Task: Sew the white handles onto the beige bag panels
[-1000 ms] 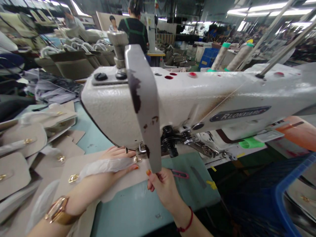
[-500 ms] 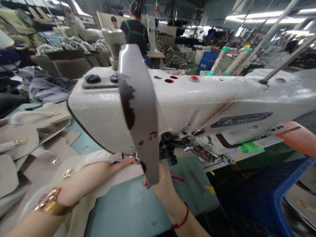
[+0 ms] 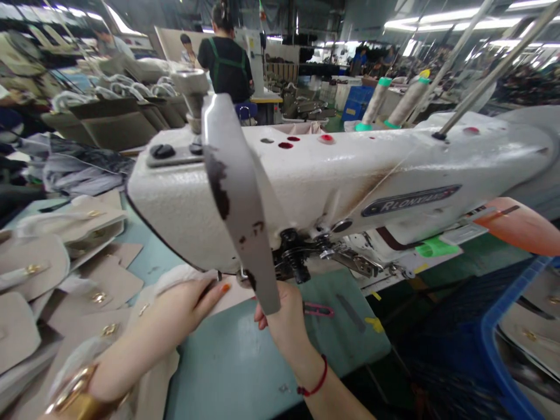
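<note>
A white sewing machine [image 3: 315, 181] stands across the view, its grey lever [image 3: 238, 204] hanging in front of the needle area. My left hand [image 3: 196, 300] grips a beige bag panel [image 3: 234, 293] beside the presser foot, thumb on top; its other fingers are mostly hidden. My right hand [image 3: 284, 312] is closed, with curled fingers near the panel's right end, partly behind the lever. What those fingers hold is hidden. White wrapping [image 3: 179, 275] shows beyond my left hand.
Beige bag pieces with gold clasps [image 3: 87, 297] cover the table's left side. Pink-handled snips [image 3: 318, 310] and a grey blade-like strip [image 3: 350, 312] lie right of my right hand. A blue crate [image 3: 494, 326] stands at lower right. Co-workers are in the background.
My left hand has drawn its fingers in, with the thumb now showing beside the presser foot. Less of the panel shows between the hands. The view has shifted slightly.
</note>
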`<state>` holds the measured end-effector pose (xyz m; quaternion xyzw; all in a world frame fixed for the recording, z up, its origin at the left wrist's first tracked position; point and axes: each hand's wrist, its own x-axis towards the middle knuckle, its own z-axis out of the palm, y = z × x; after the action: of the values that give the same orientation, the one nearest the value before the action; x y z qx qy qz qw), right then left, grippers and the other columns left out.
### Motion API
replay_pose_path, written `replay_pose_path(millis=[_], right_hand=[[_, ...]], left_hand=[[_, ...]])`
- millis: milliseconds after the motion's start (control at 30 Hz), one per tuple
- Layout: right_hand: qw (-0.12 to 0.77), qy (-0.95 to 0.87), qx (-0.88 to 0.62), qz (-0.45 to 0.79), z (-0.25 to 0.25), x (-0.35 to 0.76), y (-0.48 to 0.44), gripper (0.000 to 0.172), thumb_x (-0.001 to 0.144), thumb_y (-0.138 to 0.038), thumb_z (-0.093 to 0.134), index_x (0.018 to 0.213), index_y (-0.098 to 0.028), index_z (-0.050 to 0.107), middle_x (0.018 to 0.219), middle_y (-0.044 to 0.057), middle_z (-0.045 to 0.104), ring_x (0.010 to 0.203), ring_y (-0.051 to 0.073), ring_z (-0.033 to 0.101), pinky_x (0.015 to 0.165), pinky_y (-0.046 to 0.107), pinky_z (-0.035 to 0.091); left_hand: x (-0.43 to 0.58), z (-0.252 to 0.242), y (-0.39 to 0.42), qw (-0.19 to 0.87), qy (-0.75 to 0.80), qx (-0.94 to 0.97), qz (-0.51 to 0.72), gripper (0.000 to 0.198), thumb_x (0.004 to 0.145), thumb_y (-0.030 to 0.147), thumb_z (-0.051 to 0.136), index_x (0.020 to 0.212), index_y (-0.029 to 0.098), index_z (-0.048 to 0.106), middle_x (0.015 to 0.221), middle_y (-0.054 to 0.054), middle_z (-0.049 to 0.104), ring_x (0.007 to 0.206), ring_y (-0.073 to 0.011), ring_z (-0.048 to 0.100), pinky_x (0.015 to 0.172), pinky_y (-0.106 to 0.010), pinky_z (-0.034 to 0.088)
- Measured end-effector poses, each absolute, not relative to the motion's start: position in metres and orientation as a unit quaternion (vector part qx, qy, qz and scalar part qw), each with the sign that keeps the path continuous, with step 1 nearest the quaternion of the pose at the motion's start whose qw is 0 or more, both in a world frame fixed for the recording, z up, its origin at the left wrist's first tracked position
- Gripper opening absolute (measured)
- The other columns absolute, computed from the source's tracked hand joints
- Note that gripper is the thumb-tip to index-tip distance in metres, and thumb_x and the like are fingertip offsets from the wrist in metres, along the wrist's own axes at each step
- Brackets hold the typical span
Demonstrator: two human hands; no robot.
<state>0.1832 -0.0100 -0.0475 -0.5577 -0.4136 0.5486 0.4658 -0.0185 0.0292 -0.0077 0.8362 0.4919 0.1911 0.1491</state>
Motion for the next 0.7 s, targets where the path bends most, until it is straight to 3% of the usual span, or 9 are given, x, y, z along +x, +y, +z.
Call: replay_pose_path(millis=[133, 200, 267, 300, 367, 500, 600, 700], right_hand=[[0.469, -0.412, -0.533, 0.571, -0.048, 0.187, -0.013, 0.054, 0.083, -0.062, 0.054, 0.056, -0.015, 0.052, 0.047, 0.001, 0.055, 0.034, 0.006, 0.047, 0.035, 0.015, 0.033], [0.467, -0.42, -0.511, 0.587, -0.047, 0.188, -0.016, 0.057, 0.084, -0.062, 0.053, 0.054, -0.014, 0.053, 0.047, 0.001, 0.055, 0.036, 0.006, 0.049, 0.038, 0.014, 0.036], [0.473, -0.424, -0.498, 0.591, -0.046, 0.189, -0.019, 0.058, 0.086, -0.061, 0.053, 0.054, -0.013, 0.056, 0.046, 0.001, 0.055, 0.038, 0.006, 0.051, 0.042, 0.014, 0.039], [0.477, -0.425, -0.493, 0.591, -0.046, 0.188, -0.02, 0.057, 0.086, -0.061, 0.053, 0.055, -0.013, 0.058, 0.046, 0.001, 0.055, 0.039, 0.006, 0.052, 0.043, 0.014, 0.04], [0.488, -0.418, -0.484, 0.594, -0.047, 0.186, -0.021, 0.057, 0.086, -0.06, 0.054, 0.055, -0.013, 0.058, 0.048, 0.002, 0.057, 0.04, 0.007, 0.053, 0.044, 0.014, 0.041], [0.507, -0.393, -0.461, 0.613, -0.054, 0.178, -0.021, 0.056, 0.086, -0.059, 0.054, 0.056, -0.013, 0.058, 0.049, 0.003, 0.059, 0.038, 0.007, 0.052, 0.042, 0.014, 0.041], [0.529, -0.369, -0.459, 0.611, -0.057, 0.173, -0.021, 0.051, 0.086, -0.056, 0.057, 0.058, -0.013, 0.057, 0.048, 0.002, 0.058, 0.037, 0.006, 0.051, 0.042, 0.013, 0.04], [0.542, -0.355, -0.468, 0.601, -0.052, 0.169, -0.021, 0.048, 0.086, -0.053, 0.057, 0.058, -0.014, 0.056, 0.045, 0.0, 0.056, 0.036, 0.007, 0.05, 0.04, 0.013, 0.04]], left_hand=[[-0.014, -0.02, -0.032, 0.187, 0.525, 0.798, 0.23, 0.032, 0.085, 0.039, 0.058, 0.115, 0.029, 0.064, 0.12, -0.009, 0.066, 0.108, -0.0294, 0.063, 0.092, -0.041, 0.051], [0.002, -0.035, -0.061, 0.296, 0.536, 0.737, 0.287, 0.027, 0.084, 0.036, 0.06, 0.11, 0.032, 0.065, 0.112, -0.008, 0.067, 0.101, -0.027, 0.064, 0.085, -0.038, 0.054], [0.024, -0.051, -0.076, 0.459, 0.548, 0.614, 0.335, 0.027, 0.085, 0.041, 0.059, 0.109, 0.03, 0.065, 0.093, -0.007, 0.068, 0.08, -0.0226, 0.065, 0.069, -0.033, 0.054], [0.035, -0.058, -0.077, 0.535, 0.547, 0.53, 0.365, 0.03, 0.086, 0.045, 0.057, 0.111, 0.029, 0.064, 0.081, -0.004, 0.065, 0.067, -0.019, 0.061, 0.059, -0.03, 0.052], [0.053, -0.067, -0.069, 0.645, 0.51, 0.363, 0.439, 0.03, 0.084, 0.046, 0.06, 0.109, 0.029, 0.063, 0.075, -0.001, 0.06, 0.061, -0.0148, 0.055, 0.054, -0.026, 0.046], [0.067, -0.068, -0.037, 0.729, 0.379, 0.202, 0.533, 0.017, 0.08, 0.038, 0.068, 0.082, 0.021, 0.065, 0.07, 0.001, 0.055, 0.063, -0.012, 0.051, 0.061, -0.024, 0.046], [0.068, -0.062, -0.022, 0.749, 0.341, 0.195, 0.534, 0.022, 0.08, 0.037, 0.069, 0.073, 0.017, 0.063, 0.054, 0.005, 0.044, 0.051, -0.0094, 0.041, 0.054, -0.023, 0.041], [0.069, -0.056, -0.017, 0.754, 0.353, 0.213, 0.511, 0.032, 0.078, 0.042, 0.07, 0.065, 0.015, 0.06, 0.05, 0.005, 0.043, 0.048, -0.0092, 0.039, 0.049, -0.022, 0.038]])
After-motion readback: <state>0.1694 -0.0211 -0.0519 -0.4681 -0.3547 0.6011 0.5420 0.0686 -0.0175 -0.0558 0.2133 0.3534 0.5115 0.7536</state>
